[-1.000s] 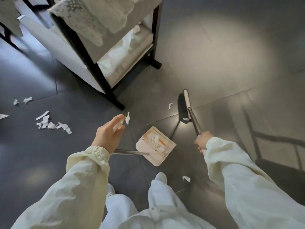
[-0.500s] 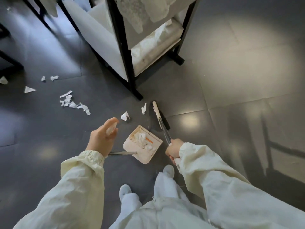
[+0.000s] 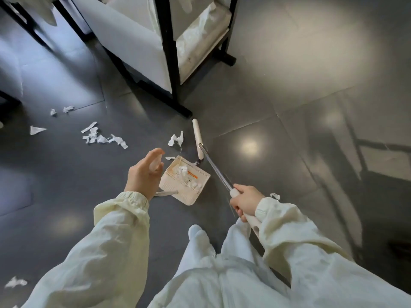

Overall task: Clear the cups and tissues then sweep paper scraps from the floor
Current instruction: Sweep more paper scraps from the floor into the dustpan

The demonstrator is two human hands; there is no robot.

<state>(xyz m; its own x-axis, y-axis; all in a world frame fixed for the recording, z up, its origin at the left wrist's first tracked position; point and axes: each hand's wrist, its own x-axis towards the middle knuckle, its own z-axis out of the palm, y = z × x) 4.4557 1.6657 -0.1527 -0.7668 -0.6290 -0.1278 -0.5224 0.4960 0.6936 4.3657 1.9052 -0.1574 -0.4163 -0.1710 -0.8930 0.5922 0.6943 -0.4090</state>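
My left hand (image 3: 144, 172) grips the top of the long dustpan handle. The cream dustpan (image 3: 184, 181) rests on the dark floor just right of that hand and holds several white paper scraps. My right hand (image 3: 245, 200) is closed on the broom handle. The cream broom head (image 3: 198, 137) stands on the floor just beyond the pan's far right corner. A white scrap (image 3: 176, 138) lies left of the broom head, and a smaller one (image 3: 170, 158) lies at the pan's mouth. A cluster of scraps (image 3: 101, 136) lies further left.
A black-framed chair with white cushions (image 3: 169, 63) stands just beyond the broom; its foot ends near the broom head. More scraps lie at far left (image 3: 36, 129), at bottom left (image 3: 15, 282) and beside my right wrist (image 3: 275, 196). My feet in white socks (image 3: 196, 234) are below the pan.
The broom head has swung from the right to the pan's far corner, pushing scraps toward the pan. The view has shifted left, and my right hand has moved closer to the pan.
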